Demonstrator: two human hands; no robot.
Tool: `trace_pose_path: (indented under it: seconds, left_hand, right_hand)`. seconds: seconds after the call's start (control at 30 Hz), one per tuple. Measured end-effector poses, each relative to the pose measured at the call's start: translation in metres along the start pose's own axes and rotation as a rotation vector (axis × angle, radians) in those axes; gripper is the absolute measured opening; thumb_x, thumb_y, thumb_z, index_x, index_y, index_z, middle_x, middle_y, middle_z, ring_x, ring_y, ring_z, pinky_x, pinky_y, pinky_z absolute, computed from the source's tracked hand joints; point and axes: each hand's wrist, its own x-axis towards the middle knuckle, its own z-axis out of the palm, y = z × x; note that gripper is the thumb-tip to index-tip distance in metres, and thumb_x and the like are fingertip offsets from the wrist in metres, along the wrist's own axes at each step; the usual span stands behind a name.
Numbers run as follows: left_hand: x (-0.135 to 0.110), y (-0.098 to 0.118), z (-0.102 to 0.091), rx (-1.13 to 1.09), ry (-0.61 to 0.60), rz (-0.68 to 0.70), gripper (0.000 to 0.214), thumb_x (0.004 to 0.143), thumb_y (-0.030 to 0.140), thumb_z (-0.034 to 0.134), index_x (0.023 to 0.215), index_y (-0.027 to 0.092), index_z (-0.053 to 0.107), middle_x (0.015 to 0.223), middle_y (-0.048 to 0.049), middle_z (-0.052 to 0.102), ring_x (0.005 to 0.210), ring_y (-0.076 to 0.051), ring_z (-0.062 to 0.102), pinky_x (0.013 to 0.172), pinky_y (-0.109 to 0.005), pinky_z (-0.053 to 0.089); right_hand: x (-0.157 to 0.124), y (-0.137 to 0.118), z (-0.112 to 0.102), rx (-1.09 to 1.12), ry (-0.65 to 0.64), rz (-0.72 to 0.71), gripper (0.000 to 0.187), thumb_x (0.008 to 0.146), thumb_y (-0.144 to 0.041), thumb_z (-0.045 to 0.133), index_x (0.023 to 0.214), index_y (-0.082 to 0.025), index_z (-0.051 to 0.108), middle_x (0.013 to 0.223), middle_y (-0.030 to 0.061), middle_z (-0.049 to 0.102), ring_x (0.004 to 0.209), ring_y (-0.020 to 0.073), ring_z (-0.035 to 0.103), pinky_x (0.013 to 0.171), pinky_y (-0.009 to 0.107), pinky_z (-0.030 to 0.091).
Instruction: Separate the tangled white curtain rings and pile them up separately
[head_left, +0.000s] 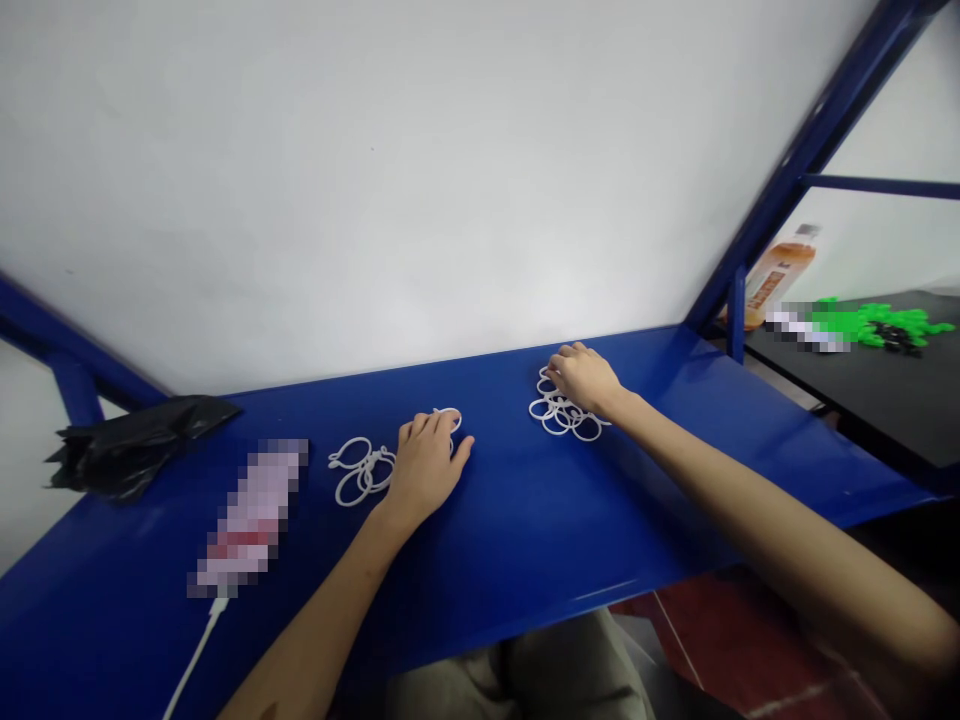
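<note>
Two groups of thin white plastic rings, some with small tabs, lie on the blue shelf. My left hand [429, 462] rests palm down over the right edge of the left group [364, 470], thumb held apart. One white ring [450, 412] shows partly at its fingertips, and the rest of that ring is under the hand. At the other group [559, 412], farther right, my right hand [585, 378] has its fingers bent and closed at a ring on the pile's upper edge. The fingers partly cover that ring.
A black plastic bag [139, 445] and a blurred-out pinkish object [251, 515] with a white cable [193, 655] lie at left. Blue frame posts [795, 160] rise at the sides. A dark table [862, 375] at right carries an orange-labelled bottle [776, 280] and green pieces [892, 322].
</note>
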Motion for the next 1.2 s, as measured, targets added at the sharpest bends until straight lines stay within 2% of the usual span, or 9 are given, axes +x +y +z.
trace_pose_path:
  seconds: [0.13, 0.23, 0.37, 0.47, 0.6, 0.73, 0.9, 1.07, 1.2]
  left_hand:
    - [-0.003, 0.007, 0.006, -0.064, 0.013, 0.109, 0.032, 0.094, 0.032, 0.059, 0.123, 0.019, 0.057, 0.120, -0.0088, 0.068, 0.115, -0.029, 0.055, 0.100, -0.048, 0.039]
    - [-0.005, 0.014, 0.008, -0.109, 0.000, 0.216, 0.025, 0.094, 0.024, 0.059, 0.119, 0.022, 0.059, 0.116, -0.0068, 0.069, 0.112, -0.027, 0.056, 0.097, -0.045, 0.039]
    - [-0.006, 0.019, 0.008, -0.175, -0.029, 0.320, 0.025, 0.094, 0.010, 0.051, 0.113, 0.024, 0.061, 0.104, -0.0027, 0.072, 0.104, -0.023, 0.058, 0.095, -0.042, 0.040]
    - [-0.006, 0.017, 0.009, -0.225, -0.018, 0.289, 0.033, 0.092, 0.006, 0.051, 0.119, 0.025, 0.058, 0.101, -0.0014, 0.072, 0.103, -0.022, 0.058, 0.095, -0.042, 0.040]
    - [-0.007, 0.015, 0.009, -0.259, -0.002, 0.249, 0.041, 0.092, 0.008, 0.051, 0.129, 0.025, 0.051, 0.102, -0.0012, 0.072, 0.105, -0.023, 0.057, 0.097, -0.042, 0.039]
    - [-0.008, 0.018, 0.006, -0.268, -0.037, 0.237, 0.034, 0.091, 0.017, 0.059, 0.124, 0.024, 0.053, 0.104, -0.0019, 0.069, 0.105, -0.024, 0.056, 0.096, -0.042, 0.038]
    - [-0.008, 0.020, 0.002, -0.216, -0.075, 0.222, 0.028, 0.089, 0.030, 0.066, 0.115, 0.024, 0.058, 0.099, -0.0021, 0.066, 0.099, -0.024, 0.054, 0.090, -0.042, 0.037]
    - [-0.009, 0.018, 0.006, -0.099, -0.023, 0.178, 0.040, 0.088, 0.041, 0.068, 0.121, 0.021, 0.057, 0.103, -0.0053, 0.063, 0.101, -0.026, 0.053, 0.090, -0.044, 0.038]
    - [-0.010, 0.016, 0.009, -0.044, 0.009, 0.134, 0.034, 0.088, 0.046, 0.067, 0.112, 0.022, 0.064, 0.105, -0.0069, 0.061, 0.103, -0.028, 0.051, 0.089, -0.045, 0.040]
  right_hand:
    - [-0.004, -0.011, -0.009, 0.052, 0.124, 0.013, 0.025, 0.099, -0.025, 0.050, 0.094, -0.014, 0.072, 0.101, 0.0148, 0.068, 0.094, 0.0283, 0.055, 0.080, 0.040, 0.044]
    - [-0.012, -0.038, -0.014, 0.168, 0.194, -0.016, 0.023, 0.100, -0.026, 0.051, 0.096, -0.015, 0.071, 0.100, 0.0129, 0.067, 0.093, 0.0261, 0.054, 0.083, 0.039, 0.044]
    - [-0.028, -0.080, -0.001, 0.339, 0.086, -0.223, 0.021, 0.100, -0.024, 0.050, 0.096, -0.016, 0.068, 0.095, 0.0096, 0.065, 0.087, 0.0213, 0.054, 0.082, 0.034, 0.044]
    - [-0.040, -0.095, 0.014, 0.415, 0.008, -0.270, 0.021, 0.101, -0.023, 0.049, 0.093, -0.015, 0.067, 0.093, 0.0088, 0.064, 0.085, 0.0201, 0.055, 0.080, 0.033, 0.045]
    - [-0.049, -0.092, 0.021, 0.603, 0.020, -0.220, 0.014, 0.099, -0.021, 0.054, 0.103, -0.015, 0.065, 0.100, 0.0087, 0.063, 0.092, 0.0198, 0.059, 0.085, 0.033, 0.049]
    - [-0.052, -0.085, 0.018, 0.721, 0.015, -0.165, 0.018, 0.095, -0.016, 0.057, 0.111, -0.016, 0.063, 0.107, 0.0091, 0.062, 0.092, 0.0184, 0.062, 0.087, 0.033, 0.051]
    - [-0.052, -0.086, 0.017, 0.715, -0.004, -0.167, 0.018, 0.093, -0.015, 0.058, 0.110, -0.016, 0.065, 0.105, 0.0096, 0.064, 0.094, 0.0201, 0.062, 0.088, 0.036, 0.050]
    - [-0.052, -0.086, 0.014, 0.674, -0.031, -0.198, 0.016, 0.095, -0.015, 0.055, 0.107, -0.015, 0.066, 0.102, 0.0097, 0.066, 0.097, 0.0218, 0.060, 0.090, 0.039, 0.049]
    - [-0.052, -0.086, 0.014, 0.654, -0.044, -0.195, 0.017, 0.094, -0.012, 0.055, 0.106, -0.015, 0.066, 0.104, 0.0100, 0.067, 0.098, 0.0224, 0.060, 0.091, 0.039, 0.049]
